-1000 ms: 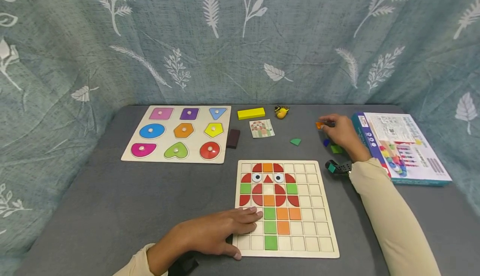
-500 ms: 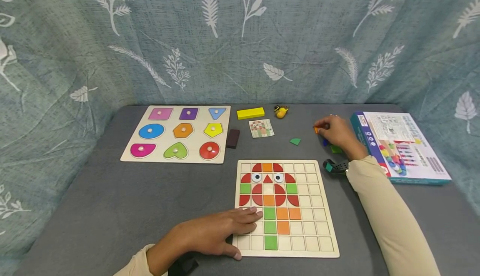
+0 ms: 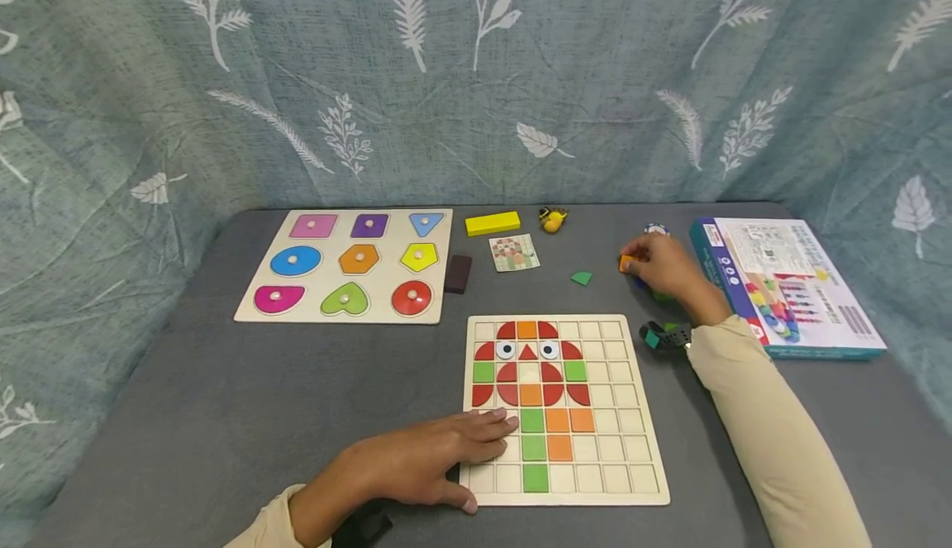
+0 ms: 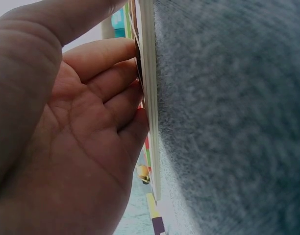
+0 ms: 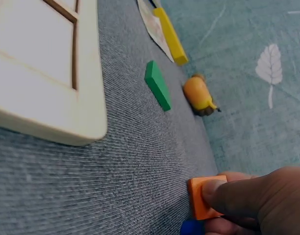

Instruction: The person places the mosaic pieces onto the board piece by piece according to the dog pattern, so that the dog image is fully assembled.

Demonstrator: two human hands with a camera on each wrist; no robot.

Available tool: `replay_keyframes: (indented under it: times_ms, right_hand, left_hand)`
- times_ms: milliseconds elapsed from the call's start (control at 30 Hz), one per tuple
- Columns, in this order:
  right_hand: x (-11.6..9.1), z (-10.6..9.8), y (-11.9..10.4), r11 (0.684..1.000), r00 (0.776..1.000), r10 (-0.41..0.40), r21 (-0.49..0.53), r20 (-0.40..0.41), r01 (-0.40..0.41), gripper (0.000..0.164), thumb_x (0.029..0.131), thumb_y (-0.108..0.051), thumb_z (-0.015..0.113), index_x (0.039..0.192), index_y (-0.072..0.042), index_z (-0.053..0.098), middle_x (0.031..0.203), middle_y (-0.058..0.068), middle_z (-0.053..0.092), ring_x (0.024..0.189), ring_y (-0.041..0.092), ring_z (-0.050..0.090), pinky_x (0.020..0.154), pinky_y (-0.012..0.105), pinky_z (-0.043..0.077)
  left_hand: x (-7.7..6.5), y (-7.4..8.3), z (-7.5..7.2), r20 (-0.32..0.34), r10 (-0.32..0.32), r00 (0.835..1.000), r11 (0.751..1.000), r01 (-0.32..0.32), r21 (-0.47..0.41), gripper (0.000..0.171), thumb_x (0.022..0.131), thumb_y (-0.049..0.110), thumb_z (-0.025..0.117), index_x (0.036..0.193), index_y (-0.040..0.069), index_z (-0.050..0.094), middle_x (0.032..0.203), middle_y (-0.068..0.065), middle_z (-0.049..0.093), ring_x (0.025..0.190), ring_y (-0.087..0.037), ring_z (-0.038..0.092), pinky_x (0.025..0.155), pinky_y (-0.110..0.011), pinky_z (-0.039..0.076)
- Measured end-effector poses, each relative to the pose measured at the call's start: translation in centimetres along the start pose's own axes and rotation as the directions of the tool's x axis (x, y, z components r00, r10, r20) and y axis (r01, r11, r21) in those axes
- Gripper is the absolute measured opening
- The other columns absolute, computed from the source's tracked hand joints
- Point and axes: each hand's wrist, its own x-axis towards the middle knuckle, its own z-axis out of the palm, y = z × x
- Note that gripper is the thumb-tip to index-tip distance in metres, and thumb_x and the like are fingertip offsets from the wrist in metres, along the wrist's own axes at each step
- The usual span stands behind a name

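Note:
A wooden grid board (image 3: pixel 617 469) bears red, green and orange tiles and two eye tiles laid out as a figure. My left hand (image 3: pixel 439 457) rests flat on its lower left, the fingertips on the cells and the thumb by the front edge. Beyond the board's right side, my right hand (image 3: pixel 669 267) pinches an orange square tile (image 5: pixel 201 198) between thumb and fingers. A blue piece (image 5: pixel 191 227) lies right below that tile in the right wrist view. Several other pieces lie partly hidden under the right hand.
A knobbed shape puzzle (image 3: pixel 387 304) stands back left, beside a dark block (image 3: pixel 458 274). Farther back are a yellow block (image 3: pixel 492 223), a pattern card (image 3: pixel 514 253) and a small bee figure (image 3: pixel 553 219). A green piece (image 3: pixel 582 278) lies mid-table; a box (image 3: pixel 840 283) sits right.
My right hand has shifted slightly left and toward me with the orange tile, baring an eye piece behind it. My left hand stays on the board. The head view has moved a little.

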Motion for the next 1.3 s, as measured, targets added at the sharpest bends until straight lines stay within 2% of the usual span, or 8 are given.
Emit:
replay_keyframes:
  times_ms: [133, 233, 333, 400, 600, 767, 1033, 1300]
  right_hand:
    - [-0.6, 0.1, -0.2, 0.998, 0.996, -0.063, 0.020, -0.056, 0.064, 0.016, 0.093, -0.003, 0.063, 0.104, 0.007, 0.068, 0.096, 0.022, 0.067, 0.087, 0.035, 0.061, 0.077, 0.048, 0.048]
    - [-1.3, 0.3, -0.5, 0.990, 0.985, -0.134, 0.034, -0.106, 0.138, 0.013, 0.092, -0.004, 0.064, 0.100, 0.005, 0.069, 0.092, 0.019, 0.067, 0.081, 0.032, 0.061, 0.073, 0.045, 0.048]
    - [-2.1, 0.5, -0.9, 0.982, 0.977, -0.181, 0.038, -0.113, 0.186, 0.013, 0.092, -0.004, 0.064, 0.100, 0.004, 0.070, 0.091, 0.016, 0.067, 0.079, 0.029, 0.060, 0.071, 0.043, 0.047]
    - [-2.5, 0.7, -1.2, 0.979, 0.977, -0.195, 0.047, -0.087, 0.200, 0.013, 0.093, -0.004, 0.063, 0.102, 0.004, 0.070, 0.091, 0.014, 0.067, 0.078, 0.027, 0.060, 0.070, 0.041, 0.047]
    - [-4.2, 1.1, -2.3, 0.979, 0.984, -0.168, 0.125, 0.064, 0.159, 0.015, 0.094, -0.003, 0.061, 0.106, 0.003, 0.070, 0.090, 0.009, 0.067, 0.077, 0.021, 0.061, 0.067, 0.033, 0.050]
    - [-5.4, 1.4, -2.8, 0.976, 0.978, -0.172, 0.157, 0.120, 0.152, 0.015, 0.092, 0.000, 0.062, 0.104, 0.001, 0.071, 0.090, 0.007, 0.066, 0.075, 0.018, 0.060, 0.063, 0.031, 0.050]
    - [-6.9, 1.8, -3.5, 0.959, 0.952, -0.242, 0.197, 0.187, 0.205, 0.015, 0.089, 0.004, 0.062, 0.102, 0.002, 0.070, 0.086, 0.003, 0.066, 0.071, 0.015, 0.058, 0.060, 0.028, 0.049]
    - [-8.3, 2.2, -4.6, 0.948, 0.923, -0.283, 0.222, 0.260, 0.228, 0.014, 0.087, 0.003, 0.065, 0.098, -0.003, 0.072, 0.083, -0.002, 0.065, 0.067, 0.012, 0.052, 0.057, 0.026, 0.045]
  left_hand:
    - [0.0, -0.1, 0.1, -0.009, -0.001, 1.000, 1.000, 0.001, 0.006, 0.070, 0.088, 0.030, 0.073, 0.147, 0.008, 0.043, 0.157, -0.001, 0.027, 0.145, -0.019, 0.020, 0.111, -0.036, 0.029]
    - [0.0, -0.1, 0.1, -0.006, 0.000, 1.000, 1.000, 0.000, 0.006, 0.070, 0.088, 0.030, 0.073, 0.147, 0.008, 0.043, 0.157, -0.001, 0.027, 0.145, -0.019, 0.020, 0.111, -0.036, 0.029]
    - [0.1, -0.1, 0.1, -0.002, -0.004, 1.000, 1.000, 0.004, 0.001, 0.070, 0.088, 0.030, 0.073, 0.147, 0.009, 0.043, 0.157, 0.000, 0.027, 0.145, -0.019, 0.020, 0.111, -0.036, 0.029]
    - [0.2, 0.0, 0.1, 0.000, -0.008, 1.000, 1.000, 0.008, -0.001, 0.070, 0.088, 0.029, 0.073, 0.147, 0.009, 0.042, 0.157, 0.000, 0.027, 0.145, -0.019, 0.020, 0.111, -0.036, 0.029]
    - [0.2, 0.1, 0.0, 0.003, -0.017, 1.000, 1.000, 0.017, 0.000, 0.070, 0.087, 0.029, 0.074, 0.147, 0.008, 0.043, 0.157, 0.000, 0.027, 0.145, -0.019, 0.020, 0.111, -0.036, 0.030]
    - [0.1, 0.1, 0.0, 0.001, -0.013, 1.000, 1.000, 0.013, 0.001, 0.070, 0.088, 0.030, 0.073, 0.147, 0.007, 0.043, 0.158, -0.001, 0.027, 0.145, -0.020, 0.020, 0.111, -0.036, 0.029]
    - [0.1, 0.1, -0.1, 0.005, -0.012, 1.000, 1.000, 0.012, -0.001, 0.070, 0.088, 0.029, 0.073, 0.147, 0.008, 0.042, 0.158, -0.001, 0.026, 0.145, -0.019, 0.019, 0.111, -0.037, 0.029]
    - [0.1, 0.2, -0.2, 0.006, -0.006, 1.000, 1.000, 0.006, 0.014, 0.069, 0.088, 0.030, 0.072, 0.147, 0.008, 0.043, 0.157, -0.001, 0.027, 0.145, -0.020, 0.019, 0.112, -0.038, 0.028]
